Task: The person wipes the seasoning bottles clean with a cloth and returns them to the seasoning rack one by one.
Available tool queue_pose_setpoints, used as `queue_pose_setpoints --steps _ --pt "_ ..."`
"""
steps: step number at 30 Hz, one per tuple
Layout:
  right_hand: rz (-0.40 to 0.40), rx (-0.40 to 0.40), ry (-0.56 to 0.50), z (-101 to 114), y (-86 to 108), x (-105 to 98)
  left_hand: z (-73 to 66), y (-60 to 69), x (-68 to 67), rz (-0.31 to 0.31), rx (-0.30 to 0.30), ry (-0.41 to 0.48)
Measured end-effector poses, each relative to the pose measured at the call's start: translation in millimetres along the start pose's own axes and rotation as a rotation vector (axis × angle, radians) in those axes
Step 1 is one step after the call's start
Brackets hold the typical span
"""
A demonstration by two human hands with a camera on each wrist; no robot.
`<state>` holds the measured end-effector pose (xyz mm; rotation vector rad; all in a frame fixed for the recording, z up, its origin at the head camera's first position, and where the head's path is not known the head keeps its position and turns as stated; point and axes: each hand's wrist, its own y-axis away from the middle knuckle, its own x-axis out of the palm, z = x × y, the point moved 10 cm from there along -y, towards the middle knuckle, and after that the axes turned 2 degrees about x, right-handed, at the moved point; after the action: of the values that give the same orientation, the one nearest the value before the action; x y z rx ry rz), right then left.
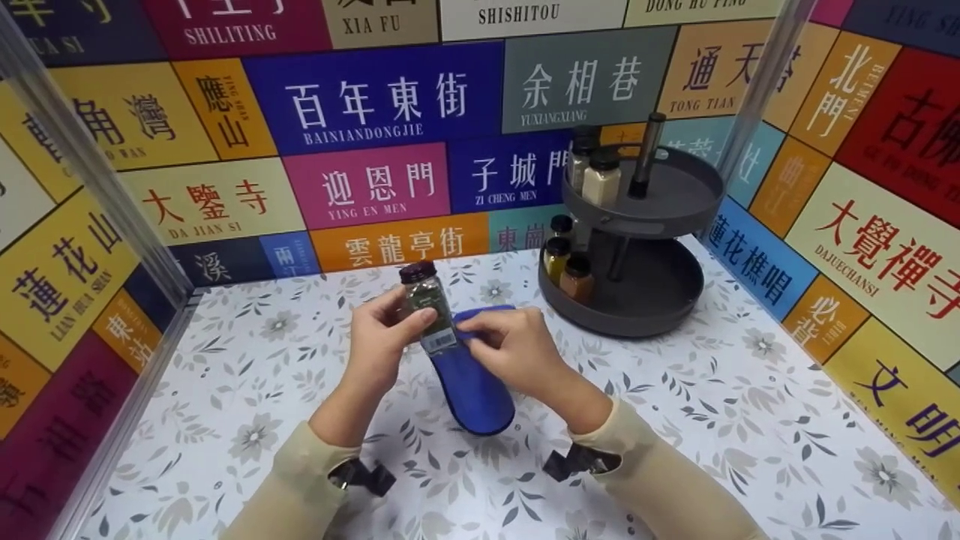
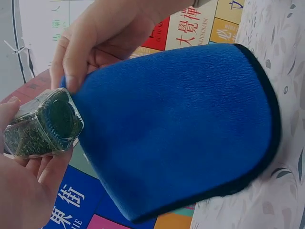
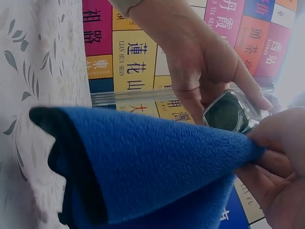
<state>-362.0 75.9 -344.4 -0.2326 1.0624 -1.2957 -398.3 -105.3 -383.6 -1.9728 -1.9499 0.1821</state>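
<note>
In the head view my left hand (image 1: 381,334) grips a clear spice jar (image 1: 435,311) with a dark lid, tilted slightly. Green dried herbs fill it, and its square base shows in the left wrist view (image 2: 59,119). My right hand (image 1: 517,349) pinches a blue cloth (image 1: 476,390) with dark edging close beside the jar. From that pinch the cloth hangs down in a fold, as the right wrist view shows (image 3: 143,162). The cloth's upper edge is at the jar's base; whether they touch I cannot tell.
A dark two-tier round rack (image 1: 626,319) stands at the back right. Several small jars sit on its tiers, among them a pale-filled jar (image 1: 601,180) above and a brown-filled jar (image 1: 577,279) below. Sign-covered walls (image 1: 375,97) enclose the floral tabletop (image 1: 247,439).
</note>
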Motion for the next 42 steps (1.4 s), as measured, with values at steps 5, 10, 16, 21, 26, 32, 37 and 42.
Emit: queue_pose_setpoints --steps 5,10,16,21,26,32,37,42 --pt "-0.149 -0.064 -0.012 5.6 1.8 -15.5 8.9 2.5 13.4 0.116 -0.022 -0.022" --pt "-0.255 -0.055 -0.128 -0.1 1.2 -28.2 13.5 6.9 28.0 0.251 -0.017 -0.081" --pt "-0.207 0.082 -0.23 -15.4 -2.1 -24.8 13.2 8.7 32.3 0.297 -0.006 -0.125" --pt "-0.102 0.196 -0.267 -24.8 -2.7 -9.8 0.7 7.2 23.6 0.226 0.042 -0.074" --pt "-0.014 0.204 -0.25 -20.4 -1.5 3.0 -8.6 3.6 6.2 0.072 0.041 0.003" --pt "-0.065 0.135 -0.146 -10.7 1.4 -1.6 -9.2 2.8 -2.7 -0.057 -0.005 -0.012" --pt "-0.12 0.037 -0.07 0.2 3.2 -6.4 -6.2 2.8 -3.5 -0.097 0.009 -0.076" --pt "-0.208 -0.025 -0.09 7.6 3.6 -18.9 -3.1 5.3 7.2 -0.011 0.026 -0.223"
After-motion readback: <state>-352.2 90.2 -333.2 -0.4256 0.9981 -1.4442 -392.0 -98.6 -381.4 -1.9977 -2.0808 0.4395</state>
